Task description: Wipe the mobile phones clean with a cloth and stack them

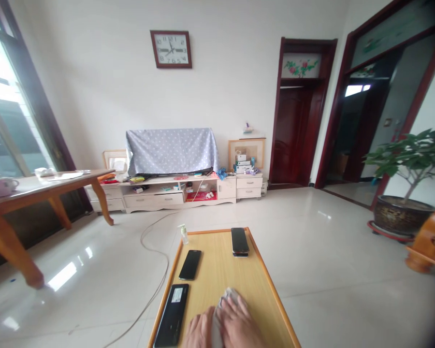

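At the near end of the small wooden table (223, 270), a crumpled grey cloth (232, 292) lies under my right hand (241, 323). The fingers of that hand press together over the cloth and grip it. My left hand (198, 329) is closed with bent fingers against the cloth's left side; its fingertips are partly hidden. Left of my hands lies a long black device with a white label (172, 314). Beyond it rests a black phone (190, 265), and a small stack of phones (239, 240) is at the far right corner. A clear pump bottle (184, 235) stands at the far left corner.
A cable (163, 256) runs along the tiled floor left of the table. A larger wooden table (94, 178) with a pink cup (0, 187) is at the left. Ahead stands a low white cabinet (155, 199); a potted plant (402, 215) is at the right.
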Tool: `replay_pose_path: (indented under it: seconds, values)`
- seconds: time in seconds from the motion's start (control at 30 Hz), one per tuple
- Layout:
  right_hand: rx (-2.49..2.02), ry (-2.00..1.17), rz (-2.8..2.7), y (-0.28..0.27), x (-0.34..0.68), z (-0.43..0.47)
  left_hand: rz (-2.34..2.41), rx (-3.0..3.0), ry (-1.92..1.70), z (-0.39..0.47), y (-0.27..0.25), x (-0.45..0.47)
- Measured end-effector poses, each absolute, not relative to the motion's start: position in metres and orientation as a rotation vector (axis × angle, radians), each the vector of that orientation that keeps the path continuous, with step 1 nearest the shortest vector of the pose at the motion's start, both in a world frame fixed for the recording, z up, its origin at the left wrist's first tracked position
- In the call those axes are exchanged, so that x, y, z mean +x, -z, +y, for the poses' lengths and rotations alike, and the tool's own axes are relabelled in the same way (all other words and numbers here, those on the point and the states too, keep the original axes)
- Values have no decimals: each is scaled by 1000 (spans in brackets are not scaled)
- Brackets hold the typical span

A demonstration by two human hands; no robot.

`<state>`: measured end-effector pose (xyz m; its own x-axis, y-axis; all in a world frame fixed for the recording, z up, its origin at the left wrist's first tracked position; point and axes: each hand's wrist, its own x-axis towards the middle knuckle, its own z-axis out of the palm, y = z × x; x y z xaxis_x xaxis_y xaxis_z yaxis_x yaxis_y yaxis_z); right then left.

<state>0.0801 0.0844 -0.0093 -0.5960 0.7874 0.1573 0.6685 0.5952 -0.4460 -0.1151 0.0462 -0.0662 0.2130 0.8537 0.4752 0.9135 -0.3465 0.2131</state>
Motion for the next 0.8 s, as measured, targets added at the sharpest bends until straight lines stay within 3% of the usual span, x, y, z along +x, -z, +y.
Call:
replay_pose_path:
  seconds: [0.1,0.47,0.8]
  values:
    - [-1040,-563,-2480,12,68,81,-1762,-2360,787,42,52,-105]
    - [-1616,-569,-2292,2,103,124,-1930,-2423,737,42,27,-80]
    - [-1757,-456,-2396,-18,132,92,-1982,-2420,716,40,19,-70]
